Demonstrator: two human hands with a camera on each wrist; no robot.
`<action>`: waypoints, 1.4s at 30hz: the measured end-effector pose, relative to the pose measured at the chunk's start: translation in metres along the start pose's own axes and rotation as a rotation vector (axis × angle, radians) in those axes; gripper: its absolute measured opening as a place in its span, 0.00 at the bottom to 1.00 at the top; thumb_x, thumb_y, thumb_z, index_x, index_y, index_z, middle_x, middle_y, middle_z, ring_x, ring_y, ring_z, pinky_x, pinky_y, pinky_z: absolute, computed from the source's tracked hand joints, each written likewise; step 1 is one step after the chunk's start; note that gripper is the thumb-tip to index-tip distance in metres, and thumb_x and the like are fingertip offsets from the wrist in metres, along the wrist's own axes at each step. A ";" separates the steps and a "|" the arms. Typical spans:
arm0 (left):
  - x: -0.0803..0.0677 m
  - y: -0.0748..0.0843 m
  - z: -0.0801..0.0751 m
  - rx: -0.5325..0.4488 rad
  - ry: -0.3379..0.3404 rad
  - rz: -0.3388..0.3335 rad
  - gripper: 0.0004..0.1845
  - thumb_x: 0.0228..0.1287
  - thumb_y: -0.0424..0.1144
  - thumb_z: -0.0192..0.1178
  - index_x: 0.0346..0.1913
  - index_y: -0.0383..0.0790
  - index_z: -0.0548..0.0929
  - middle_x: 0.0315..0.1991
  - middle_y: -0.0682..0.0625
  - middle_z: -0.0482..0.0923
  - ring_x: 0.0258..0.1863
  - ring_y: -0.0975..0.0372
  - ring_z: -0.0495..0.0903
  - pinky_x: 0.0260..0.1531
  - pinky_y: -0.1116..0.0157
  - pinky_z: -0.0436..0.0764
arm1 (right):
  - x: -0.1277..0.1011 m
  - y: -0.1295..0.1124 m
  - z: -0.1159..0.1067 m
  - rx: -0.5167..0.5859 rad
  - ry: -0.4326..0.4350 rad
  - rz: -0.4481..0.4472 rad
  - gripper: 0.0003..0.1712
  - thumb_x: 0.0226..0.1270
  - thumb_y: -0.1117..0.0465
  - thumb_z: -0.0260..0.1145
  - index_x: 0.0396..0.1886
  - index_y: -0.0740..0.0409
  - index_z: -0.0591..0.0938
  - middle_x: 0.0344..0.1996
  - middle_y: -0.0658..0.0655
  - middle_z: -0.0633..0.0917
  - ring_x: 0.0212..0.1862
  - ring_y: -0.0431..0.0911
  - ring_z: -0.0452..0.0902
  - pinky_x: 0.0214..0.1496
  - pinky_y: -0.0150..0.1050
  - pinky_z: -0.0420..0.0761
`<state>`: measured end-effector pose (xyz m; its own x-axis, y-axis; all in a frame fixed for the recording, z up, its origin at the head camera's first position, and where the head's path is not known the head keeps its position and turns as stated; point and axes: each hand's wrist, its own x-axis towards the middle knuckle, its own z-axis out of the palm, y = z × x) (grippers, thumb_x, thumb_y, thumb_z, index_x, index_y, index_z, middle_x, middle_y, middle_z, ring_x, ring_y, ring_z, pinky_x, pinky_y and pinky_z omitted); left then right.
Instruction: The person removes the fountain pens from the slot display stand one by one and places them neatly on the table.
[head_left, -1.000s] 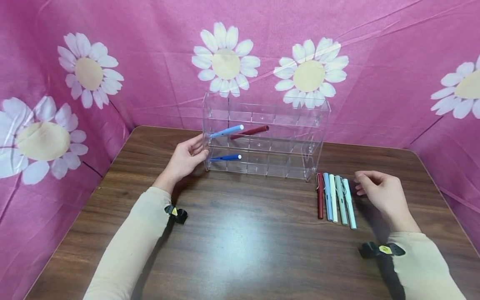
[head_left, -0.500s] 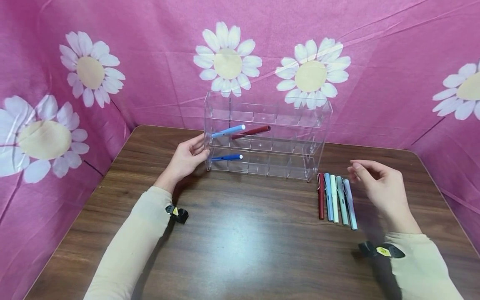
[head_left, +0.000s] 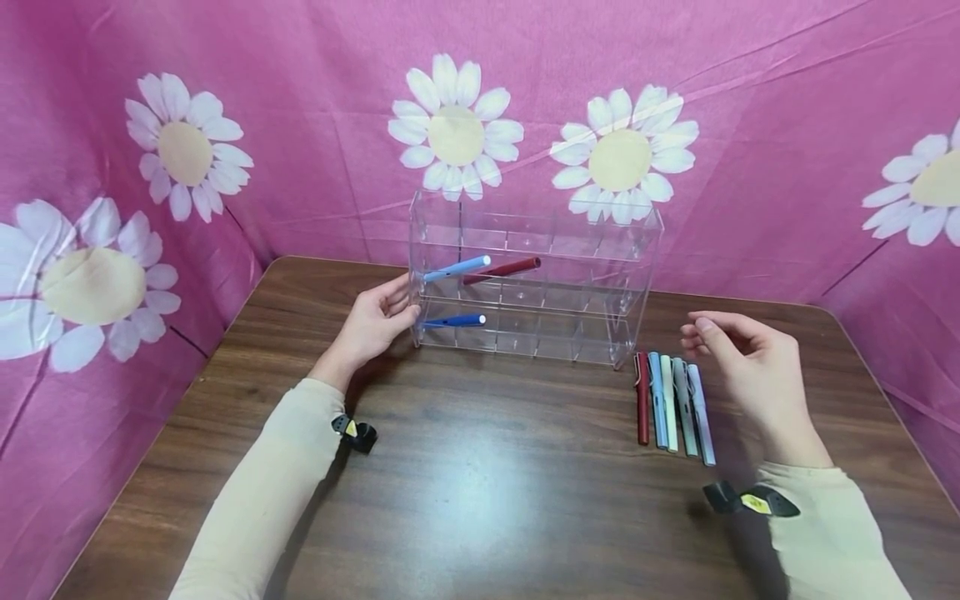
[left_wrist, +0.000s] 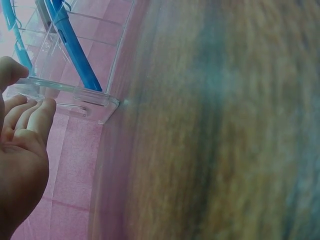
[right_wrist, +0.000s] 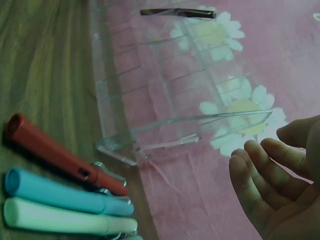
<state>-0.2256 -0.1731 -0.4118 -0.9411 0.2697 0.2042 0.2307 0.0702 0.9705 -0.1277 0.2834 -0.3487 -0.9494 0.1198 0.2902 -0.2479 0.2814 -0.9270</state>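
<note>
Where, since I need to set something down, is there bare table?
The widest bare patch of table lies in front of the clear stand, between the left sleeve and the row of pens. A smaller one lies between that sleeve and the table's left edge. Crowded: by the stand's right end, where the pens and right hand are close together.

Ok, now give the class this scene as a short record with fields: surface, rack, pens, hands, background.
Surface: brown wood-grain table
Container: clear rack with compartments, on the table
Pens in rack: light-blue pen and maroon pen higher; dark-blue pen lower
Pens on table, left to right: red pen, mid-blue pen, pale-green pen, grey-green pen, lilac pen
Left hand: grips rack's left side
Right hand: close to the table pens, holding nothing
Background: pink cloth, white flowers
</note>
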 end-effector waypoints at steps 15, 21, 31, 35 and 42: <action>-0.002 -0.004 0.001 0.001 0.005 0.017 0.30 0.63 0.24 0.56 0.69 0.31 0.64 0.65 0.36 0.67 0.64 0.50 0.70 0.59 0.71 0.75 | 0.003 -0.028 0.021 -0.011 -0.056 -0.056 0.15 0.66 0.66 0.62 0.49 0.71 0.81 0.33 0.57 0.88 0.33 0.44 0.86 0.37 0.31 0.87; -0.003 -0.003 0.001 0.009 0.002 0.015 0.30 0.63 0.24 0.56 0.69 0.31 0.63 0.65 0.36 0.67 0.64 0.49 0.69 0.60 0.70 0.74 | 0.004 -0.042 0.033 -0.057 -0.084 -0.080 0.15 0.67 0.66 0.62 0.49 0.71 0.81 0.34 0.60 0.88 0.33 0.45 0.85 0.38 0.31 0.87; -0.002 -0.002 0.001 0.012 0.009 0.005 0.30 0.63 0.23 0.55 0.69 0.30 0.63 0.65 0.35 0.66 0.64 0.48 0.69 0.59 0.72 0.74 | 0.013 -0.034 0.046 -0.093 -0.124 -0.072 0.16 0.66 0.61 0.63 0.50 0.64 0.82 0.37 0.57 0.88 0.36 0.46 0.85 0.37 0.33 0.88; -0.003 0.004 0.002 -0.004 0.003 0.011 0.30 0.62 0.21 0.54 0.68 0.26 0.62 0.65 0.32 0.65 0.64 0.45 0.67 0.59 0.71 0.74 | 0.019 -0.032 0.050 -0.071 -0.132 -0.081 0.15 0.65 0.61 0.65 0.50 0.61 0.83 0.37 0.57 0.88 0.35 0.47 0.86 0.37 0.35 0.88; -0.008 0.024 0.007 0.009 -0.005 0.007 0.30 0.61 0.20 0.53 0.68 0.24 0.61 0.64 0.30 0.64 0.64 0.42 0.66 0.59 0.69 0.74 | 0.026 -0.042 0.062 -0.077 -0.161 -0.133 0.13 0.64 0.64 0.65 0.48 0.63 0.83 0.38 0.61 0.88 0.35 0.47 0.86 0.39 0.34 0.87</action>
<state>-0.2109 -0.1672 -0.3909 -0.9382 0.2747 0.2104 0.2394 0.0766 0.9679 -0.1543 0.2154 -0.3171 -0.9293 -0.0752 0.3616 -0.3637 0.3568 -0.8605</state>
